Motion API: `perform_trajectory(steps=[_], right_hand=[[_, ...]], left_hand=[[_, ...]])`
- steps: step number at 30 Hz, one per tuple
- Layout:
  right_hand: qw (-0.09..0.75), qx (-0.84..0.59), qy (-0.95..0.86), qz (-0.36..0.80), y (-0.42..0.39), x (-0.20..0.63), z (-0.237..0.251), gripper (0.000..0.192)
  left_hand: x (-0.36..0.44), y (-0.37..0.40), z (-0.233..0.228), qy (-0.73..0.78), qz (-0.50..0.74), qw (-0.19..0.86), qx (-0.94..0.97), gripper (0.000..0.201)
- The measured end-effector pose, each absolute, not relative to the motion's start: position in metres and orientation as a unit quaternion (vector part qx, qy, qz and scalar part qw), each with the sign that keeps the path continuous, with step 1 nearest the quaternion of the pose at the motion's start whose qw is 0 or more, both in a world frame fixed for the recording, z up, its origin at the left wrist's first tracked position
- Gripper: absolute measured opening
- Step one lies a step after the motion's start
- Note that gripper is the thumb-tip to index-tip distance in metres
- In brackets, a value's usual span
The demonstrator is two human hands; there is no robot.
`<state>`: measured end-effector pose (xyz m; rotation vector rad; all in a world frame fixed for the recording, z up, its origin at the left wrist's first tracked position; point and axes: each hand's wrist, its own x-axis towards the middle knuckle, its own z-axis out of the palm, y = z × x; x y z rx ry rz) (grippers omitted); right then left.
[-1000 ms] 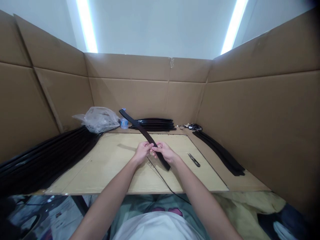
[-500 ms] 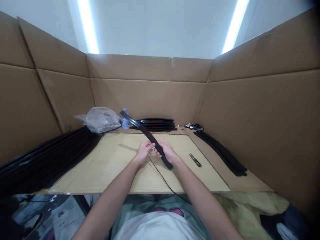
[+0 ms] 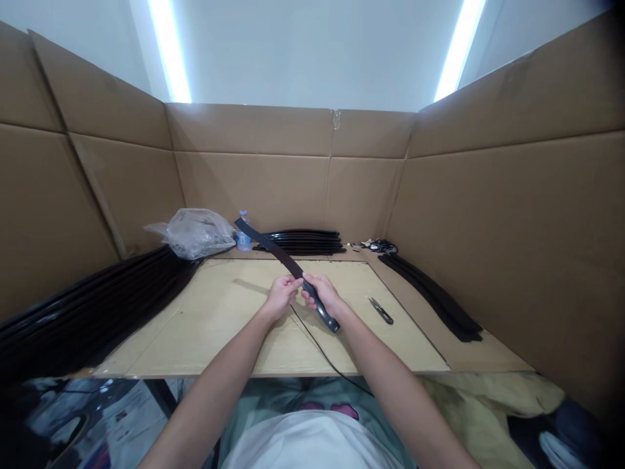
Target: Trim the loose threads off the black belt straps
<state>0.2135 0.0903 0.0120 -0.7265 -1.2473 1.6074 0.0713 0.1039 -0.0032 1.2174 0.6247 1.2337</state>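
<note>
Right hand [image 3: 330, 297] wrapped round its near half, the person held a long black strip [image 3: 280, 255] slantwise above the desk [image 3: 195, 326]. From where I stood, its far part looked matte and its near end glossy. It sloped from the far left down toward the person's right, and its shadow fell on the pale board.

At the strip's left edge, the left hand [image 3: 280, 297] had its fingers bunched together, close to the right. Whether they pinched the strip or something thin beside it, I could not tell. Below them, a thin black cord [image 3: 315, 344] trailed over the desk's near edge.

A pair of thread snips [image 3: 381, 311] lay to the right of the hands, and farther right two or so matte black strips [image 3: 430, 298] lay lengthwise on cardboard. At the back sat a stack of glossy strips [image 3: 305, 243], a clear blue-capped bottle [image 3: 244, 241] partly behind the held strip's tip, and, right of the stack, a dark tangle [image 3: 381, 246]. A crumpled plastic bag [image 3: 198, 233] rested by a broad spread of black strips [image 3: 97, 312] on the left.
</note>
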Motion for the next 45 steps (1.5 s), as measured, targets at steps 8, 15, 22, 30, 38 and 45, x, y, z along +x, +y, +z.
perform_trajectory(steps=[8,15,22,30,38,45], right_hand=[[0.471,-0.274,-0.515,0.662,0.091,0.214,0.014,0.03],[0.506,-0.27,-0.53,0.625,0.09,0.214,0.016,0.03],[0.516,-0.31,-0.542,0.587,0.094,0.217,0.011,0.037],[0.477,-0.324,-0.567,0.588,0.099,0.228,0.008,0.048],[0.466,-0.304,-0.591,0.584,0.092,0.228,0.014,0.038],[0.478,-0.285,-0.579,0.596,0.092,0.22,0.014,0.039]], left_hand=[[0.069,0.105,-0.003,0.268,0.538,0.608,0.518,0.035],[0.068,0.11,-0.006,0.278,0.556,0.606,0.496,0.04],[0.066,0.113,-0.008,0.295,0.556,0.602,0.492,0.04],[0.066,0.108,-0.005,0.282,0.532,0.617,0.506,0.04],[0.066,0.107,-0.005,0.274,0.534,0.611,0.517,0.038],[0.069,0.105,-0.002,0.268,0.535,0.606,0.524,0.036]])
